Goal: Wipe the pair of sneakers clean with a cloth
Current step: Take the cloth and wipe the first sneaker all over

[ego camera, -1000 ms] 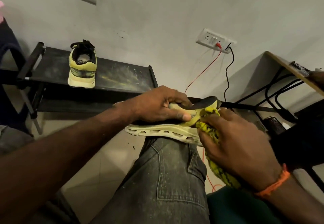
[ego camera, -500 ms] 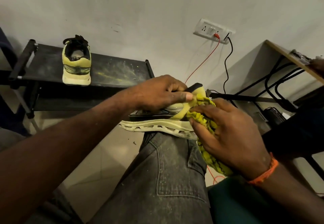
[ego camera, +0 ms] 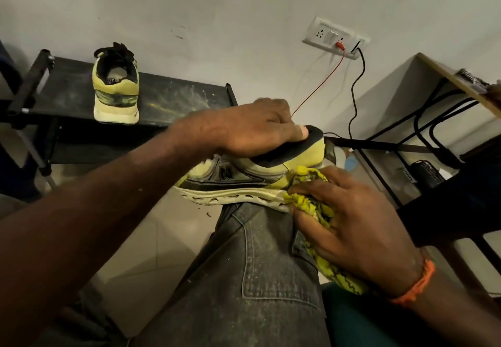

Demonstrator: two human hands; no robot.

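On the knee, left hand (ego camera: 260, 127) gripping sneaker (ego camera: 252, 175), right hand (ego camera: 352, 227) apparently clutching cloth (ego camera: 311, 200).

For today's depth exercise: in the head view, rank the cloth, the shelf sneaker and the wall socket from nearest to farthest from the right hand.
1. Cloth: bunched in the right hand.
2. Wall socket: above, on the wall.
3. Shelf sneaker: far left, on the black shelf.

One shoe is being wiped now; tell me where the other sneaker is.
In the head view, the other sneaker stands at upper left on the black rack against the wall, heel toward the camera, away from both hands.
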